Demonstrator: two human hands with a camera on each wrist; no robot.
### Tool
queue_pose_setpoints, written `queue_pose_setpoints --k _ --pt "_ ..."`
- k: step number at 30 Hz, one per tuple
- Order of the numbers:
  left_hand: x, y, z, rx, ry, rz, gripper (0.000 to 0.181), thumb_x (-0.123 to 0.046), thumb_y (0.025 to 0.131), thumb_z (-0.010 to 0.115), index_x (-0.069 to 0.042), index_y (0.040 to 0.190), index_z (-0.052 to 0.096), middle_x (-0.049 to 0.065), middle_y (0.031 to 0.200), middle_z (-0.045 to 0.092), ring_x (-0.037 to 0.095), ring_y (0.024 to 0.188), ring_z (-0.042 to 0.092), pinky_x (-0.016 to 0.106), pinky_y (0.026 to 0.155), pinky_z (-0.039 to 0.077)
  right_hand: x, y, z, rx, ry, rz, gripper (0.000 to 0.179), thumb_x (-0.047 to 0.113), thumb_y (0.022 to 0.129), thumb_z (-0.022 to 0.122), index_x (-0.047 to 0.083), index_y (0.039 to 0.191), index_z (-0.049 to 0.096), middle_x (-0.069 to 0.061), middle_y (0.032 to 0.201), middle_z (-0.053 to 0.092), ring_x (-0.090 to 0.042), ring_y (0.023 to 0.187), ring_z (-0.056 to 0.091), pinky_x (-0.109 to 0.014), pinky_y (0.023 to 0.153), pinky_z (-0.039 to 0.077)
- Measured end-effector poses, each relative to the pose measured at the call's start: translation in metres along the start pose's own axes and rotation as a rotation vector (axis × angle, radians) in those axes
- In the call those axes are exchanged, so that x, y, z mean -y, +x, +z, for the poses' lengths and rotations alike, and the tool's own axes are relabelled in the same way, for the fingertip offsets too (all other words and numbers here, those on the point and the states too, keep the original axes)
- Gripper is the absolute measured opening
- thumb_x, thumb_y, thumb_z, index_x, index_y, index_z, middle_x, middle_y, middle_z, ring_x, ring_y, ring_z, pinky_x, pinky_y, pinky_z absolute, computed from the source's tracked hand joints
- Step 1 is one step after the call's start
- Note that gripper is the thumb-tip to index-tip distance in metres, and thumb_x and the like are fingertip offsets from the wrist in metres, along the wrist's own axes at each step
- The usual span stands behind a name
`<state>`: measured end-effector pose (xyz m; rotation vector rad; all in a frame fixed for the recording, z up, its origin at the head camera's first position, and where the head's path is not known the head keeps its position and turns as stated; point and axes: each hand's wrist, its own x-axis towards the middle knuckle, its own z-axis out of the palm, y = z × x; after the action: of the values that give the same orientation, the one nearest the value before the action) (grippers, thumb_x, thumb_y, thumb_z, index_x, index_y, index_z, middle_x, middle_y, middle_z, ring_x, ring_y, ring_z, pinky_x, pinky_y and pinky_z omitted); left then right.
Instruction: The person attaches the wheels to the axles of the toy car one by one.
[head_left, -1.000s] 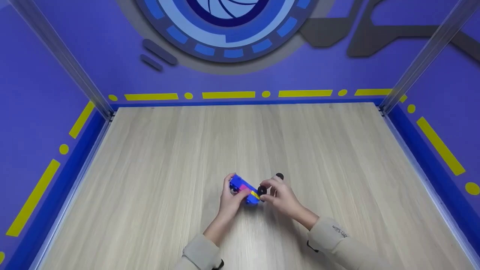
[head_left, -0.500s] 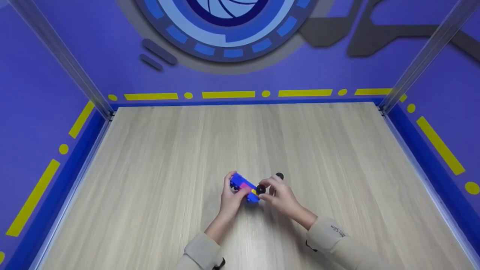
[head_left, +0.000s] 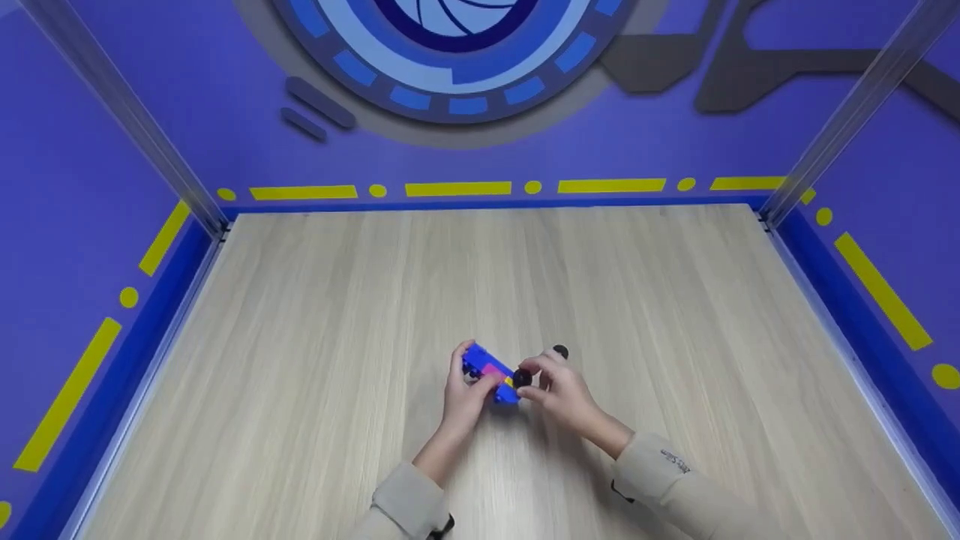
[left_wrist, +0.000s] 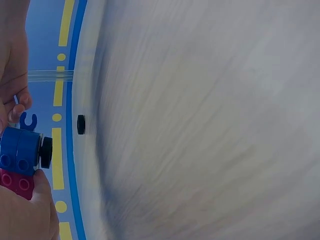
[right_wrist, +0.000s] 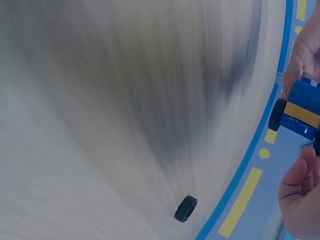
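My left hand point(head_left: 466, 397) grips a toy vehicle point(head_left: 480, 358) built of blue, pink and yellow blocks, its thumb laid across the pink part. In the left wrist view the toy vehicle point(left_wrist: 20, 149) shows a black wheel on one side and a small blue hook at its end. My right hand point(head_left: 562, 388) pinches a black toy wheel point(head_left: 523, 378) between thumb and fingers, right at the vehicle's near right end. Part of that wheel point(right_wrist: 317, 142) shows beside the blocks in the right wrist view; the fingertips hide some of it.
Another black wheel point(right_wrist: 186, 209) lies loose on the wooden table point(head_left: 337, 315), just beyond the right hand. Blue-purple panels point(head_left: 450, 165) with yellow marks enclose the table at the back and both sides.
The vehicle has shifted slightly up and away in the left hand. The right hand has brought its wheel a little closer against the blocks. The loose wheel stays put.
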<state>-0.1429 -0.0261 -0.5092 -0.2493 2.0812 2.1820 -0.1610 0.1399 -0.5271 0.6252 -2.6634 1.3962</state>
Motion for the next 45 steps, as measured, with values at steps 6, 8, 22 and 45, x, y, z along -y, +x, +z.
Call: queue_pose_setpoints --k 6,8,22,45 --pt "0.0 0.001 0.003 -0.011 -0.001 0.0 0.06 -0.011 0.081 0.055 -0.014 0.134 0.027 0.023 0.129 0.034 0.028 0.101 0.047 0.03 0.075 0.048 -0.001 0.0 -0.001 -0.005 0.001 -0.002 0.023 0.012 0.073 0.07 0.008 0.094 0.062 0.001 0.086 0.054 -0.019 0.07 0.051 -0.019 0.059 0.043" --pt "0.001 0.002 0.003 -0.011 -0.01 -0.003 0.06 -0.01 0.081 0.055 -0.014 0.134 0.027 0.023 0.128 0.034 0.027 0.099 0.048 0.029 0.074 0.048 -0.001 0.0 -0.002 -0.007 0.005 -0.007 0.022 0.012 0.073 0.069 0.008 0.094 0.062 0.001 0.086 0.054 -0.019 0.068 0.051 -0.019 0.058 0.043" --pt "0.0 0.001 0.004 0.0 -0.022 -0.005 0.06 -0.009 0.08 0.053 -0.013 0.134 0.027 0.023 0.129 0.033 0.027 0.098 0.048 0.028 0.073 0.048 -0.001 -0.002 -0.002 -0.026 0.015 -0.032 0.025 0.014 0.071 0.071 0.007 0.094 0.063 0.001 0.084 0.053 -0.018 0.067 0.05 -0.018 0.057 0.042" --pt "0.028 0.015 0.002 -0.007 -0.036 0.011 0.061 -0.013 0.079 0.056 -0.019 0.133 0.03 0.019 0.134 0.029 0.03 0.109 0.042 0.031 0.079 0.047 -0.002 -0.006 0.001 -0.038 0.002 -0.021 0.026 0.021 0.071 0.071 0.009 0.093 0.064 0.004 0.081 0.053 -0.006 0.063 0.046 -0.017 0.054 0.041"
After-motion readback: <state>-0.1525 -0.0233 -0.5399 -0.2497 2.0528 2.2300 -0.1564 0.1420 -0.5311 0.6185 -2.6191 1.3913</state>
